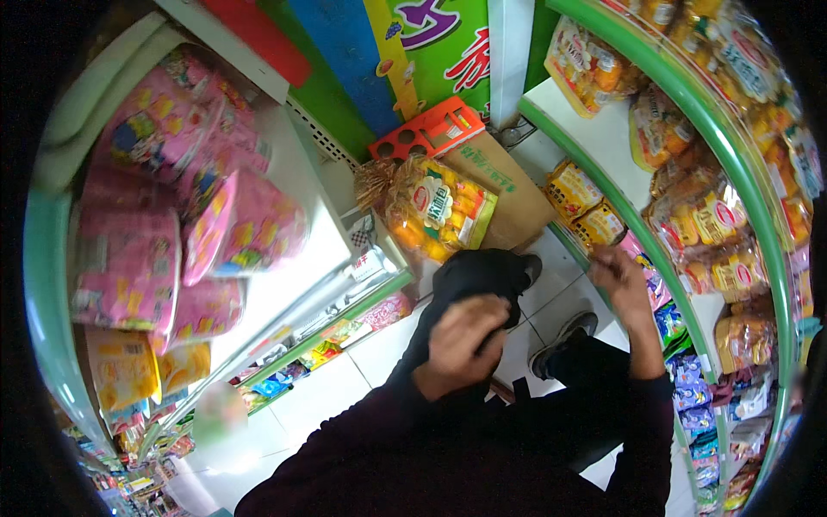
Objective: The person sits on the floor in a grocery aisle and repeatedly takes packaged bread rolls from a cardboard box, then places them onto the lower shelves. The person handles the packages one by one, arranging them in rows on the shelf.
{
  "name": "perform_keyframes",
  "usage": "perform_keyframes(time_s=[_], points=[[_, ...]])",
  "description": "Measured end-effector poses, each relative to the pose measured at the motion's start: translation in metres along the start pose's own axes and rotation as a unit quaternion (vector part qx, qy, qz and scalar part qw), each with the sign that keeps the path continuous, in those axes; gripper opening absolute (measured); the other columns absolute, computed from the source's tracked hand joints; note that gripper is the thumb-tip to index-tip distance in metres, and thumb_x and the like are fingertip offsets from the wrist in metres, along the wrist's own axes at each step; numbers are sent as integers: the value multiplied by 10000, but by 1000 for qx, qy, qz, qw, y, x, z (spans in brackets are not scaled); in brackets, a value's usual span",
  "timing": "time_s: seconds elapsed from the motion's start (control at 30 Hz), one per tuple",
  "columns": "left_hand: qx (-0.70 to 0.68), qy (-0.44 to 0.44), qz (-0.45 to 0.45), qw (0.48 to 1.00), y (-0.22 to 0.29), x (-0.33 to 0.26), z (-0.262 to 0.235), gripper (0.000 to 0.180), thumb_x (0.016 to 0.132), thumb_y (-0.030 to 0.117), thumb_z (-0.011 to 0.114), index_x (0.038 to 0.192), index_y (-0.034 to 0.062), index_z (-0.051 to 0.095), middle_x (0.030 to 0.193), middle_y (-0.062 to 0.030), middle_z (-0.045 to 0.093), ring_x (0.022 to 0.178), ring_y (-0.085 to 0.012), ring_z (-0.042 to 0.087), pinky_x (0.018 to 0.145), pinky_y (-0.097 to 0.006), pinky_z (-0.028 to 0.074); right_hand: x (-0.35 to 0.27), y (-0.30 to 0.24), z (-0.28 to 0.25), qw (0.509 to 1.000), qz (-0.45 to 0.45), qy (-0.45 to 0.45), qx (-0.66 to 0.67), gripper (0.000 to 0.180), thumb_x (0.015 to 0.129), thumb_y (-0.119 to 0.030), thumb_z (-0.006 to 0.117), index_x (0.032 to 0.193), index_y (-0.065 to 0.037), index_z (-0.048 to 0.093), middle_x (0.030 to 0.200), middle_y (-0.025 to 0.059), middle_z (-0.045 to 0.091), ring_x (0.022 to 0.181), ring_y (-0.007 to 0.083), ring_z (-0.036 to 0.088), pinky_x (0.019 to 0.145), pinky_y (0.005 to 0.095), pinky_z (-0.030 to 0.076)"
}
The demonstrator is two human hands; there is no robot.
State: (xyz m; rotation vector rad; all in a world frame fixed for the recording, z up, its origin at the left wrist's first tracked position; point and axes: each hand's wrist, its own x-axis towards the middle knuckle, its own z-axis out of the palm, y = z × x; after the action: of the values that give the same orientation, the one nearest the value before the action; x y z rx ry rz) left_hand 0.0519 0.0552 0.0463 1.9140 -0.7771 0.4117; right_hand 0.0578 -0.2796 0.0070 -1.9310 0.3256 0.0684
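Note:
My left hand (465,343), a little blurred, is held over my dark-trousered knee. Its fingers are loosely bent, the thumb stands apart from them, and I see nothing in its grasp. To the right, my right hand (622,283) hovers by the lower shelf, fingers half bent and apart, with no item visible in it. Nearest to it are small yellow packs (598,226) on that shelf. Ahead of my knees, a clear bag of bread rolls (439,211) with a gathered brown neck rests on a brown cardboard box (504,185).
An orange-red carton (431,129) with round holes lies behind the bread bag. Pink tubs (245,228) crowd the left shelf. Green-edged shelves (594,129) at right carry more bagged bread (659,129). My shoe (564,340) stands on the white tiled floor (332,396).

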Motion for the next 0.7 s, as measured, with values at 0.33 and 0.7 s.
perform_keyframes(time_s=[0.33, 0.7], points=[[-266, 138, -510, 806, -75, -37, 1, 722, 972, 211, 781, 1563, 30, 407, 1514, -172, 499, 1418, -289, 460, 1181, -410, 361, -190, 42, -21, 919, 83, 182, 340, 243, 1027, -113, 693, 1248, -12, 676, 1104, 126, 747, 878, 186, 731, 777, 299, 583], [-286, 244, -444, 813, -161, -29, 66, 709, 930, 197, 834, 1525, 70, 471, 1447, -109, 596, 1292, -264, 572, 1104, -433, 440, -205, 72, 17, 947, 97, 164, 258, 237, 1038, -76, 663, 1253, 23, 650, 1055, 108, 735, 823, 162, 705, 734, 290, 547]])
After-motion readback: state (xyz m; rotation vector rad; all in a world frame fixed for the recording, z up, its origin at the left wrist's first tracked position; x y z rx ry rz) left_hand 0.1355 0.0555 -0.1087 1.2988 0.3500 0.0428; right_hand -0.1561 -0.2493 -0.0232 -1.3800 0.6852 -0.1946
